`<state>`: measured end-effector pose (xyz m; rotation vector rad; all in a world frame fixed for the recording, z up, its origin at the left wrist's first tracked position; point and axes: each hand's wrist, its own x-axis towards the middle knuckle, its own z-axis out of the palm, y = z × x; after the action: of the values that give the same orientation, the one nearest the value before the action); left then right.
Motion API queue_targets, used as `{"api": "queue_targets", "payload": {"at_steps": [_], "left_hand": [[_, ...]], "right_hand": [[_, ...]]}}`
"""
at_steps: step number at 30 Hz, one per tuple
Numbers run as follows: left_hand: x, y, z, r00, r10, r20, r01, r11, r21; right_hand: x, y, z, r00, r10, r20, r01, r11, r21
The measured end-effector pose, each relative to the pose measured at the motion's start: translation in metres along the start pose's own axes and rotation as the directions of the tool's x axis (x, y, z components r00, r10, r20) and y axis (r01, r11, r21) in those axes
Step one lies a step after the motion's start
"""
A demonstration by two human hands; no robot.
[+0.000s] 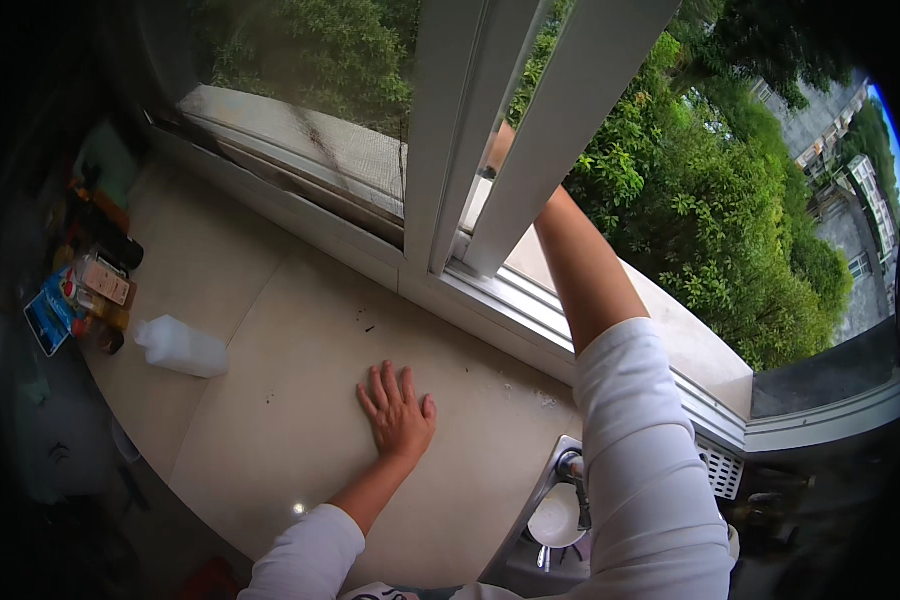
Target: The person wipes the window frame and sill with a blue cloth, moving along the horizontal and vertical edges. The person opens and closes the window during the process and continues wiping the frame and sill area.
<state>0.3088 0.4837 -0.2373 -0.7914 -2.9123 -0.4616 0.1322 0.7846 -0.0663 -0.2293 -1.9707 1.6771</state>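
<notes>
My left hand (400, 415) lies palm down on the beige countertop (300, 420), its fingers spread and nothing in it. My right arm reaches out through the open part of the sliding window (540, 135), over the white metal track (525, 292). The right hand itself is hidden behind the window frame; a bit of skin shows through the narrow glass strip, and what the hand touches cannot be seen. Dark crumbs (369, 328) and pale specks (546, 399) are scattered on the counter near the window wall.
A translucent white plastic bottle (187, 348) lies on the counter at left, beside a cluster of bottles and packets (105, 281). At lower right a metal sink (514, 540) holds a white bowl (557, 517). A mesh screen (307, 97) covers the left window; green trees stand outside.
</notes>
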Motion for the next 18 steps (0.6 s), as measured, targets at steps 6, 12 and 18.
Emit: {"api": "queue_targets", "payload": {"at_steps": [6,12,18], "left_hand": [[0.000,-0.001,0.000,0.999,0.001,0.036,-0.001,1.000,-0.008],[0.000,0.001,0.004,1.000,0.022,0.014,-0.023,0.999,0.043],[-0.001,0.000,0.006,0.999,0.035,-0.031,-0.031,0.994,0.103]], "right_hand": [[-0.030,0.049,0.013,0.917,0.072,0.393,-0.024,0.992,-0.126],[-0.046,0.049,-0.022,0.800,0.075,0.595,0.128,0.948,-0.291],[-0.102,0.046,-0.117,0.731,0.118,0.672,0.407,0.715,-0.569]]}}
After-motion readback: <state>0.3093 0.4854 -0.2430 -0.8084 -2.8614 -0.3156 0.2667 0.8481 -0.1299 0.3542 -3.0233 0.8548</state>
